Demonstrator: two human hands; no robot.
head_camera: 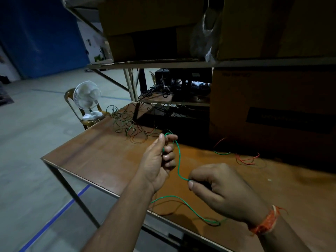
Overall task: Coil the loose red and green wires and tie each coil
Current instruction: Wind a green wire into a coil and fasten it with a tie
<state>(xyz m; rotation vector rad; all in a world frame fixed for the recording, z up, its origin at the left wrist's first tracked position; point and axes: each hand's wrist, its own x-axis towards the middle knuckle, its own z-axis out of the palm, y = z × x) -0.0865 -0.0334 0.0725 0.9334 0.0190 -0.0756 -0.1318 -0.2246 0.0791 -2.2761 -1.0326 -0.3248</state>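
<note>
Brown wood makes up the tabletop [109, 160], which carries every wire in view; its left and near edges drop straight to the floor, so anything pushed that way would probably slide off. Behind it, cardboard boxes [272, 106] on a shelf rack wall off the far right side, leaving the open middle of the board as the working room. At the far left corner lies a tangled heap of wires [131, 124], red and green strands mixed and not yet sorted. A few short red and green offcuts [243, 159] lie near the boxes on the right, well apart from the heap.

Raised above the board, the left hand [160, 160] has its fingers curled round the green wire [179, 160], thumb pressing a small loop at the top, likely the start of a coil. From there the wire hangs in a slack curve to the right hand [223, 191], which pinches it between thumb and fingers, seemingly to feed it. Beyond that pinch the strand trails loose along the near edge, close to slipping over.
</note>
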